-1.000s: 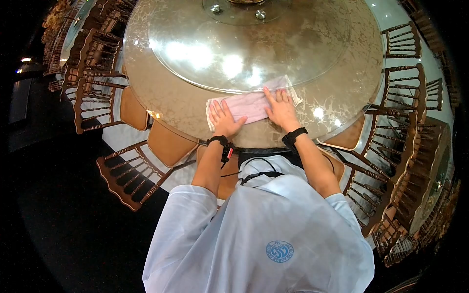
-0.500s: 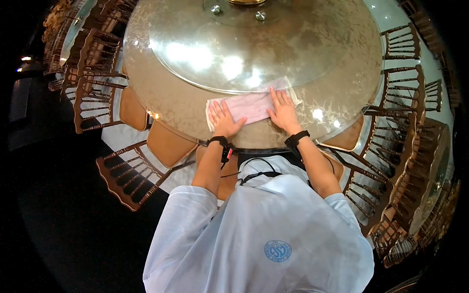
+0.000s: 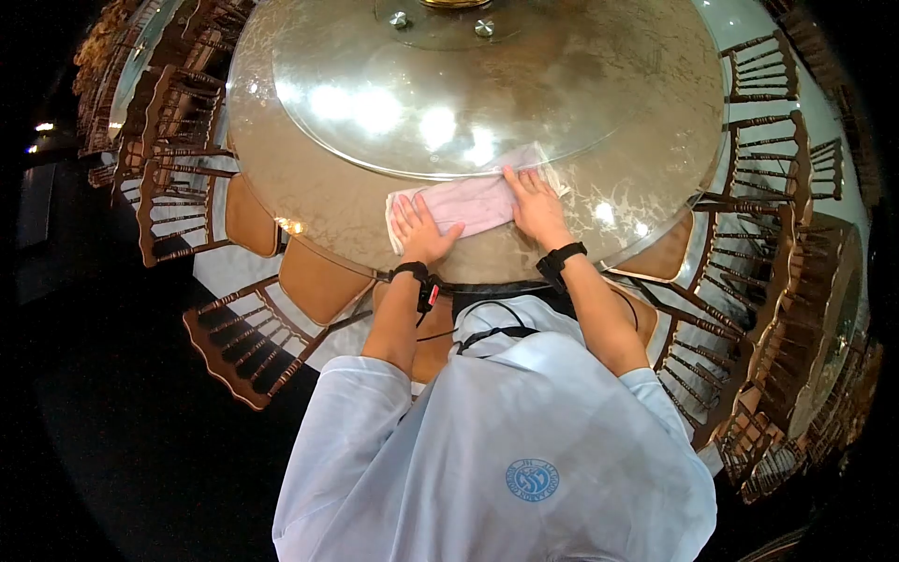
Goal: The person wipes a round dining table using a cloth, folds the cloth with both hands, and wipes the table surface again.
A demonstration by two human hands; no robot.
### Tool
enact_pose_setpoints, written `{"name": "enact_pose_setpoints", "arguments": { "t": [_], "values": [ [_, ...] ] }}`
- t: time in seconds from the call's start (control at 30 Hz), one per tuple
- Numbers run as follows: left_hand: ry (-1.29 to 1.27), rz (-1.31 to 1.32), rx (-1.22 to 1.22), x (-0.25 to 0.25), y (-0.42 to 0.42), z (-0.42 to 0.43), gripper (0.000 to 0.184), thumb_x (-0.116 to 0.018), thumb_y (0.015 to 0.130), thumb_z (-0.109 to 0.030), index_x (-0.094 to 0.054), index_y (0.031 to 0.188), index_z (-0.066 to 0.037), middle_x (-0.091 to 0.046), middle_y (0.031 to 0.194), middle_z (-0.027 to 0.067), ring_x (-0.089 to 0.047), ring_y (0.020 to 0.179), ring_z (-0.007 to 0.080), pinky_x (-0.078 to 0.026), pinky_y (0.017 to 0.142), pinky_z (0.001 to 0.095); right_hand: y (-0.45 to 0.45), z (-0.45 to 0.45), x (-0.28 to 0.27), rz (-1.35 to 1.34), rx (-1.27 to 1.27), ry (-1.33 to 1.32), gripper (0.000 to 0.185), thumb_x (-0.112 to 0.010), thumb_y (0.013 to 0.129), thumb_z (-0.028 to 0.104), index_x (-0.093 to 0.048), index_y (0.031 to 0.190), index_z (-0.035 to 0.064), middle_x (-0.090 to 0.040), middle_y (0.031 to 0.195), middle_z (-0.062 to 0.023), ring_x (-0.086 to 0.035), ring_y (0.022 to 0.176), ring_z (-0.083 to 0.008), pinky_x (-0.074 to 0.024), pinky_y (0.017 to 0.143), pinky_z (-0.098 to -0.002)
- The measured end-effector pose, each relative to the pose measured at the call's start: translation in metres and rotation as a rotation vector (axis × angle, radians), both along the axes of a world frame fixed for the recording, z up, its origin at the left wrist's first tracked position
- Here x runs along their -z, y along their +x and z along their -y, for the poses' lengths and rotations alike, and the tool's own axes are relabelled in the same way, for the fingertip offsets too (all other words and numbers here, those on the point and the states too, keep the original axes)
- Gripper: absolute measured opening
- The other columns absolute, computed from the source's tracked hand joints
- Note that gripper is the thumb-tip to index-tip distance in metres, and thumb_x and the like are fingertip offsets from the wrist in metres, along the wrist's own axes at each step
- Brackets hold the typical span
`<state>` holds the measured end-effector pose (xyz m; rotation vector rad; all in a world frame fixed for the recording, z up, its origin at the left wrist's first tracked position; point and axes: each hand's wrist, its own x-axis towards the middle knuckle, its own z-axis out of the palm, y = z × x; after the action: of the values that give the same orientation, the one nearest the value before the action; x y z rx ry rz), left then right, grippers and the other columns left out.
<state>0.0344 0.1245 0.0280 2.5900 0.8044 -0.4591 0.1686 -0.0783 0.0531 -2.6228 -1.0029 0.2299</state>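
Note:
A folded pink cloth [image 3: 471,202] with pale edges lies flat on the round marbled table [image 3: 342,201], its upper right part reaching the rim of the glass turntable [image 3: 375,167]. On the cloth's left end rests my left hand [image 3: 421,230], palm down with the fingers spread. My right hand [image 3: 539,208] lies on the right end, fingers stretched out and pressing from above. Neither hand is wrapped round the cloth. Black bands circle both wrists.
Wooden chairs with spindle backs stand around the table, among them a near-left chair [image 3: 245,342] and a right chair [image 3: 763,169]. Two small metal knobs and a golden base [image 3: 456,3] sit at the turntable's middle. Another table [image 3: 833,318] is at far right.
Both hands and the cloth appear slightly further left and the table slightly higher in view, mostly from a small camera shift. The hands keep the same flat pose on the cloth.

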Motion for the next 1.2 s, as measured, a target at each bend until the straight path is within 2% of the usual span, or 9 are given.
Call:
{"name": "enact_pose_setpoints", "arguments": {
  "t": [0.13, 0.2, 0.3, 0.5, 0.63, 0.83, 0.93, 1.2],
  "values": [
    [-0.005, -0.014, -0.003, -0.004, 0.0, -0.001, 0.117, -0.054, 0.069, -0.071, 0.004, 0.142, 0.0, 0.011, 0.145, 0.0309, 0.015, 0.134, 0.0446, 0.01, 0.104, 0.0557, 0.002, -0.002, -0.006, 0.002, -0.003, -0.03, 0.071, -0.055, 0.079, 0.009, -0.025, 0.143, 0.0177, -0.047, 0.131, -0.0147, -0.039, 0.126, -0.0301, -0.0324, 0.101, -0.0412],
    [-0.013, -0.02, -0.002, -0.007, 0.001, -0.001, 0.118, -0.054, 0.069, -0.071, 0.005, 0.142, 0.0, 0.012, 0.145, 0.0309, 0.016, 0.134, 0.044, 0.01, 0.104, 0.0556, 0.002, 0.002, -0.015, -0.14, 0.037, 0.062, 0.073, -0.056, 0.079, 0.008, -0.023, 0.143, 0.0153, -0.045, 0.133, -0.0144, -0.038, 0.127, -0.0306, -0.033, 0.101, -0.0414],
    [0.004, -0.03, -0.015, -0.012, 0.002, 0.002, 0.115, -0.054, 0.07, -0.07, 0.002, 0.143, -0.002, 0.011, 0.147, 0.0286, 0.015, 0.136, 0.0416, 0.01, 0.106, 0.0528, 0.002, 0.005, -0.015, -0.183, 0.037, 0.088, 0.075, -0.058, 0.078, 0.008, -0.021, 0.143, 0.0131, -0.045, 0.133, -0.0143, -0.039, 0.126, -0.0308, -0.0335, 0.101, -0.0416],
    [-0.012, -0.018, -0.022, -0.007, 0.001, 0.001, 0.115, -0.055, 0.069, -0.069, 0.001, 0.143, -0.001, 0.011, 0.146, 0.029, 0.014, 0.135, 0.0421, 0.009, 0.106, 0.0537, 0.002, 0.005, 0.0, -0.051, -0.018, 0.07, 0.074, -0.059, 0.078, 0.009, -0.024, 0.143, 0.0126, -0.046, 0.132, -0.0151, -0.041, 0.124, -0.0303, -0.0333, 0.101, -0.0415],
    [0.016, -0.023, -0.007, -0.004, 0.0, 0.0, 0.116, -0.054, 0.07, -0.071, 0.004, 0.143, -0.001, 0.01, 0.145, 0.0305, 0.014, 0.135, 0.0439, 0.008, 0.105, 0.0547, 0.002, 0.002, -0.001, -0.059, -0.011, 0.071, 0.071, -0.057, 0.079, 0.01, -0.026, 0.142, 0.0123, -0.047, 0.13, -0.0161, -0.041, 0.124, -0.0303, -0.0332, 0.102, -0.0409],
    [-0.009, -0.018, -0.02, -0.01, 0.002, 0.002, 0.114, -0.056, 0.07, -0.068, 0.001, 0.143, 0.0, 0.01, 0.146, 0.03, 0.014, 0.135, 0.0426, 0.008, 0.106, 0.0542, 0.001, 0.002, 0.001, -0.01, 0.0, 0.067, 0.065, -0.053, 0.08, 0.009, -0.029, 0.141, 0.0113, -0.048, 0.129, -0.0182, -0.042, 0.123, -0.031, -0.0328, 0.102, -0.0401],
    [-0.001, -0.022, -0.005, -0.008, 0.002, 0.001, 0.116, -0.054, 0.07, -0.071, 0.003, 0.142, -0.001, 0.011, 0.145, 0.0304, 0.014, 0.134, 0.0436, 0.008, 0.105, 0.0544, 0.001, 0.002, -0.001, -0.03, 0.006, 0.068, 0.065, -0.052, 0.08, 0.007, -0.029, 0.141, 0.0109, -0.048, 0.129, -0.0187, -0.041, 0.124, -0.0319, -0.0325, 0.102, -0.04],
    [-0.015, -0.028, -0.015, -0.01, 0.003, 0.001, 0.117, -0.055, 0.069, -0.071, 0.003, 0.142, -0.001, 0.011, 0.145, 0.0304, 0.014, 0.134, 0.0437, 0.009, 0.105, 0.0546, 0.001, 0.004, -0.007, -0.199, 0.103, 0.154, 0.082, -0.062, 0.074, 0.008, -0.018, 0.144, 0.0101, -0.045, 0.13, -0.0234, -0.042, 0.122, -0.0349, -0.0333, 0.102, -0.0385]
  ]
}}
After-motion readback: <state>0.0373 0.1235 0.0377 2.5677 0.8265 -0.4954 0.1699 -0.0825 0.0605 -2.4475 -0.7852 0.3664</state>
